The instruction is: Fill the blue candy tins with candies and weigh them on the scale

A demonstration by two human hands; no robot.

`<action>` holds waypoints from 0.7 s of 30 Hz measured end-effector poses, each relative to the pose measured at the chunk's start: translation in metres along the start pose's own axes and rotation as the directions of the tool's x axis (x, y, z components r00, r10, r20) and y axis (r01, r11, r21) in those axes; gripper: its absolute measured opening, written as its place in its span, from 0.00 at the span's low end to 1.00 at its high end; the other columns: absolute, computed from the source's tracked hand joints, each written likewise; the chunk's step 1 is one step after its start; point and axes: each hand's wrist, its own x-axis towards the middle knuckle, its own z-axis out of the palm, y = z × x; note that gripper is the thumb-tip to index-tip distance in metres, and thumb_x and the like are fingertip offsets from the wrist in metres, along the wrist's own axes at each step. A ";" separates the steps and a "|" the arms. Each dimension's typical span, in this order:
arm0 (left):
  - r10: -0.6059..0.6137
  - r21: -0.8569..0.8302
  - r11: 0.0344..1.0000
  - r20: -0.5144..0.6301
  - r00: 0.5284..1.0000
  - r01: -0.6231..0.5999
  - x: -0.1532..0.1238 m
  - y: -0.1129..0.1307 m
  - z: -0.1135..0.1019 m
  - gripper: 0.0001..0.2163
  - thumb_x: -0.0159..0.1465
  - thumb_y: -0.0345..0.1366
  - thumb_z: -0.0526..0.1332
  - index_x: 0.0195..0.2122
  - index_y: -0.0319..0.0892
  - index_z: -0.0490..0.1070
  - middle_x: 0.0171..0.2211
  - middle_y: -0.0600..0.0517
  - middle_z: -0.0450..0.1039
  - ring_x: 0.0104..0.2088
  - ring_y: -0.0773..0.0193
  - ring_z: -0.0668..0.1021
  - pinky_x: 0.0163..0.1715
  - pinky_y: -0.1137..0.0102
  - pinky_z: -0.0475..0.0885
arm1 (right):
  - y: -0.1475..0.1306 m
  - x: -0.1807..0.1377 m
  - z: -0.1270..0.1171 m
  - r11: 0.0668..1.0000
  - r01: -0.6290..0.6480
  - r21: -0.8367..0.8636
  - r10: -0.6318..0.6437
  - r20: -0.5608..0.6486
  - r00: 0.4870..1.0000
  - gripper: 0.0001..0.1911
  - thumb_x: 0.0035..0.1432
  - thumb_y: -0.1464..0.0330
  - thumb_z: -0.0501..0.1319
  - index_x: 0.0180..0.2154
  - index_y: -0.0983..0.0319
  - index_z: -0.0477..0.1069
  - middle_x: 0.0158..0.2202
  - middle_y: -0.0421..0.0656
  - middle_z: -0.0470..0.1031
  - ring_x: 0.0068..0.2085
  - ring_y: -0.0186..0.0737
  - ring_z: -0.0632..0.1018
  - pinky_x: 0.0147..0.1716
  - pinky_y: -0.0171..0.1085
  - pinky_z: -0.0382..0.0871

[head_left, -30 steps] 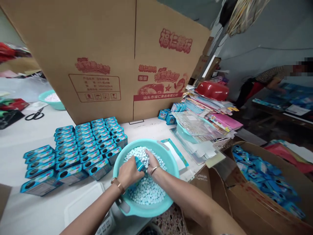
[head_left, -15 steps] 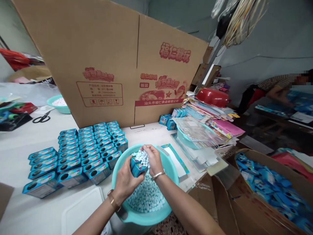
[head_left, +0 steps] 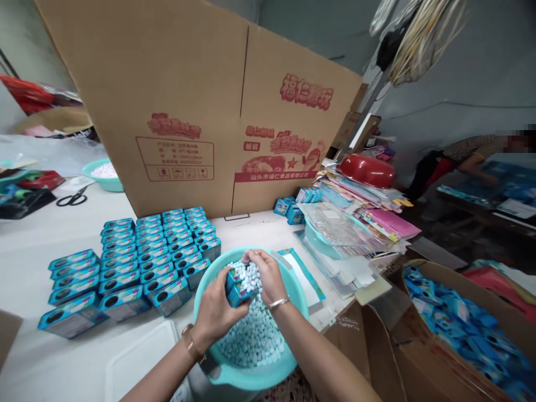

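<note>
My left hand (head_left: 213,309) is wrapped round a small blue printed box (head_left: 235,290), holding it tilted over the teal basin (head_left: 247,385). Curled against the box's top, my right hand (head_left: 268,274) holds a heap of pale candy pellets (head_left: 250,276) at its opening, and some of them lie on the box. More pale blue pellets (head_left: 251,340) fill the lower part of the basin. My right fingertips touch the heap; the box's opening is hidden beneath it. Just left of the basin stand rows of similar blue boxes (head_left: 154,261) with round dark holes on top.
A tall cardboard carton (head_left: 188,84) stands behind the rows. At right are stacked papers under a red basin (head_left: 366,170), and an open carton of blue boxes (head_left: 464,318). Scissors (head_left: 72,197) lie at left; a white lid (head_left: 142,363) lies in front. Another person (head_left: 469,153) bends over blue packs.
The view has shifted slightly. Both hands stay together over the basin with the box, and the pellets heaped on it have moved a little toward the box's right side.
</note>
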 end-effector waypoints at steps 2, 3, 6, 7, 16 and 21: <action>0.011 -0.005 1.000 0.009 1.000 -0.011 0.000 -0.001 -0.002 0.33 0.51 0.41 0.66 0.58 0.40 0.58 0.51 0.43 0.72 0.49 0.49 0.76 0.50 0.57 0.72 | -0.002 -0.001 0.000 1.000 0.005 -0.025 -0.005 -0.001 1.000 0.13 0.48 0.58 0.67 0.27 0.62 0.75 0.28 0.41 0.75 0.34 0.38 0.73 0.41 0.38 0.66; 0.011 -0.007 1.000 0.015 1.000 -0.011 0.000 -0.001 -0.003 0.33 0.51 0.40 0.66 0.58 0.40 0.58 0.52 0.42 0.72 0.50 0.48 0.76 0.50 0.57 0.72 | -0.002 -0.002 0.000 0.999 0.002 -0.035 -0.002 -0.002 1.000 0.13 0.48 0.58 0.67 0.27 0.62 0.75 0.28 0.41 0.76 0.35 0.38 0.74 0.41 0.38 0.66; 0.015 -0.001 1.000 0.044 0.999 -0.015 -0.001 -0.001 -0.006 0.33 0.51 0.40 0.66 0.57 0.40 0.58 0.51 0.42 0.72 0.49 0.48 0.77 0.49 0.56 0.72 | -0.002 -0.005 0.001 0.999 -0.016 -0.043 0.017 0.009 1.000 0.12 0.48 0.59 0.68 0.27 0.62 0.76 0.29 0.41 0.76 0.35 0.38 0.74 0.41 0.37 0.65; 0.020 0.000 1.000 0.050 0.999 -0.020 -0.001 0.000 -0.007 0.32 0.51 0.40 0.66 0.57 0.40 0.59 0.51 0.42 0.72 0.49 0.48 0.77 0.49 0.56 0.72 | -0.003 -0.006 0.001 0.999 -0.021 -0.040 0.022 0.015 1.000 0.12 0.48 0.59 0.67 0.27 0.62 0.76 0.29 0.41 0.76 0.35 0.38 0.74 0.41 0.37 0.66; 0.016 0.021 1.000 0.110 0.994 -0.018 0.001 0.000 -0.006 0.31 0.51 0.38 0.65 0.56 0.42 0.60 0.47 0.46 0.74 0.45 0.49 0.78 0.45 0.59 0.73 | 0.005 -0.014 0.003 0.995 0.011 -0.098 -0.009 0.017 1.000 0.13 0.49 0.58 0.67 0.27 0.62 0.75 0.29 0.40 0.76 0.36 0.39 0.74 0.41 0.37 0.66; -0.001 -0.044 0.999 0.195 0.981 0.010 0.005 -0.004 -0.011 0.29 0.51 0.38 0.65 0.54 0.41 0.62 0.42 0.48 0.75 0.41 0.53 0.79 0.42 0.61 0.73 | 0.015 -0.012 -0.006 0.996 0.003 -0.090 0.005 0.084 0.996 0.15 0.53 0.56 0.65 0.32 0.62 0.75 0.33 0.42 0.76 0.39 0.41 0.75 0.43 0.38 0.67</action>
